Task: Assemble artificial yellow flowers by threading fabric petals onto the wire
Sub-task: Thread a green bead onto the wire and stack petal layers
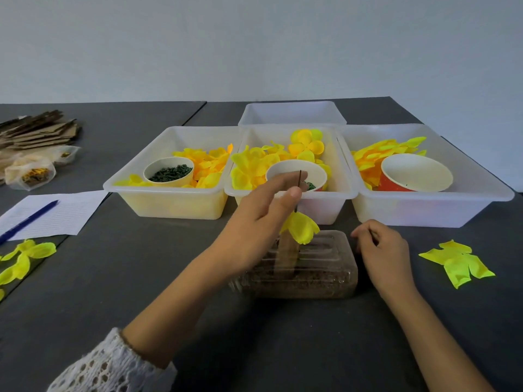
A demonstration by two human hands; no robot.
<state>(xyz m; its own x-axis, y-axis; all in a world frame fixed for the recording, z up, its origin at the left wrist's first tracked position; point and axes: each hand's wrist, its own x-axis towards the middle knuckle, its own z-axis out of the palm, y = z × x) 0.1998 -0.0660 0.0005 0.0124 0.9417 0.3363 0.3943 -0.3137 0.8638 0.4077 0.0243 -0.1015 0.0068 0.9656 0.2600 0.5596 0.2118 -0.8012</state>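
Observation:
My left hand (260,219) pinches a thin dark wire (299,178) that stands upright, with a yellow fabric flower (301,227) hanging on it just below my fingers. My right hand (382,250) rests on the table to the right with its fingers curled; something thin and dark seems to lie between fingertips, too small to tell. Loose yellow petals (458,263) lie flat on the table right of that hand. More petals (25,256) lie at the left edge. Three white bins hold yellow petals: left (169,205), middle (331,207), right (424,213).
A clear plastic box (311,278) with brown contents sits under my hands. Paper cups stand in the bins: one with green bits (168,172), one behind my fingers (317,171), one orange (416,174). An empty bin (291,113) stands behind. A lined sheet with a blue pen (28,219) and cardboard pieces (36,131) lie at left.

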